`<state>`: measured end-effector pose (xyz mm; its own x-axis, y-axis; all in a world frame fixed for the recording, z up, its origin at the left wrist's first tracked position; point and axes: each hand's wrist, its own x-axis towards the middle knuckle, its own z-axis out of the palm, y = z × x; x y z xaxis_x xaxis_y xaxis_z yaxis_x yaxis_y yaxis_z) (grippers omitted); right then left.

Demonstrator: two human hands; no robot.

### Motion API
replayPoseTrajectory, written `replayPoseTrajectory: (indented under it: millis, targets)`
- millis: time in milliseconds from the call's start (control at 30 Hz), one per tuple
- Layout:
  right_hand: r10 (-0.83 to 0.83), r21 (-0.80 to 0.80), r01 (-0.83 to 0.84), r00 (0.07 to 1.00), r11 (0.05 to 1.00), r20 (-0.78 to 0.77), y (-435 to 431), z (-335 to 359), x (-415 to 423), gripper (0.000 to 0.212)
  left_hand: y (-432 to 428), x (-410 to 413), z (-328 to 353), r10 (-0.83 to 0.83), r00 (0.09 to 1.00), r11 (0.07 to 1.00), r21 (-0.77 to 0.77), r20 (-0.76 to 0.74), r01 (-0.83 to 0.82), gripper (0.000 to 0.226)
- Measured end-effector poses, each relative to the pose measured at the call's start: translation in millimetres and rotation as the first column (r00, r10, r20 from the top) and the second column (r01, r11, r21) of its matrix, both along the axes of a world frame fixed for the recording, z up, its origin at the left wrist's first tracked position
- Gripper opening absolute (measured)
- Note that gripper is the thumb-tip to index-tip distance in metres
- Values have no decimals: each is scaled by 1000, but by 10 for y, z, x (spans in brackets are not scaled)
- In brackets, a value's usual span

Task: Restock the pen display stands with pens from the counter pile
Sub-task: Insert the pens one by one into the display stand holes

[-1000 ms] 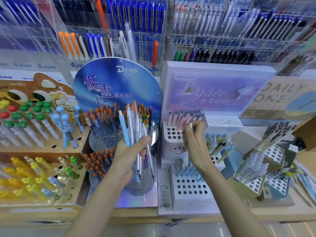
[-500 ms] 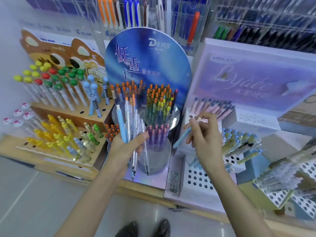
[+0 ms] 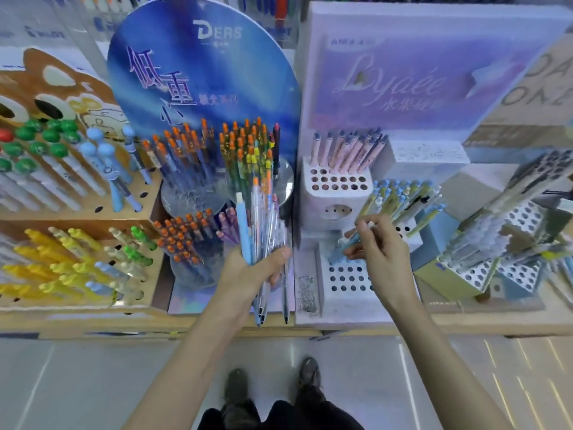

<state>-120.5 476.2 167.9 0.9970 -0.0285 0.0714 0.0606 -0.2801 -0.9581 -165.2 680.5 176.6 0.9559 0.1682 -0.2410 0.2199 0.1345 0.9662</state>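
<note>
Right hand has dropped from the far pink pens to the near block of the white stand, fingers pinched on a light blue pen slanting toward its holes. Left hand stays left of it, fingers clamped round an upright bundle of pens.

Hands: 2. Left hand grips 1 bundle of pens; individual count not resolvable. Right hand pinches 1 light-blue pen. Display stands: 4, namely bear stand at left, blue round stand at centre, lilac stand right of centre, perforated stand at far right. Shoes, bottom centre: 2.
</note>
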Motion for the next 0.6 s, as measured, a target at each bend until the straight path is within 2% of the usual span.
replayPoseTrajectory:
  millis: [233, 367, 500, 600]
  targets:
    - [-160, -128, 158, 987, 979, -1, -144, -331, -140, 16, -65, 66, -48, -73, 997, 997, -2, -29, 73, 24]
    - [-253, -96, 257, 966, 962, 51, -285, -400, -163, 20, -76, 90, -46, -83, 996, 997, -13, -46, 82, 27]
    - [-262, -118, 266, 964, 957, 54, -336, -397, -116, 20, -102, 102, -41, -79, 996, 996, -36, -49, 77, 18]
    - [-271, -136, 275, 961, 952, 47, -365, -402, -81, 17, -133, 122, -37, -74, 996, 997, -42, -52, 72, 19]
